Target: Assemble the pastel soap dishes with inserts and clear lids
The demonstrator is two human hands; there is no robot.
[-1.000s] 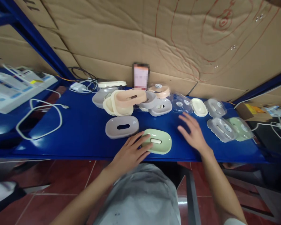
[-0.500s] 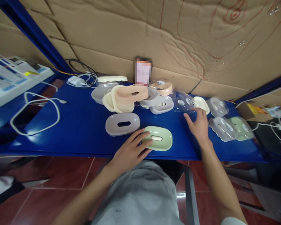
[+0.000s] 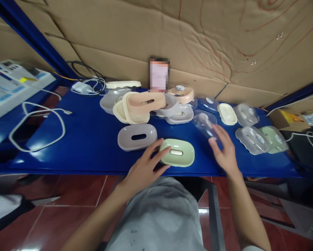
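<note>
Left hand [image 3: 146, 166]: palm down, fingers spread and reaching forward, fingertips [image 3: 163, 150] in contact with an object at the front. Wrist straight, bare forearm running back and down to the lower left of the view.

Right hand [image 3: 224, 150]: raised, palm turned inward to the left, fingers half curled and loosely parted, fingertips [image 3: 213, 139] closed on the edge of a clear item. Thumb set under it. Wrist slightly bent, bare forearm running back and down to the lower right.

Both arms extend forward from the body, hands near each other, not touching
</note>
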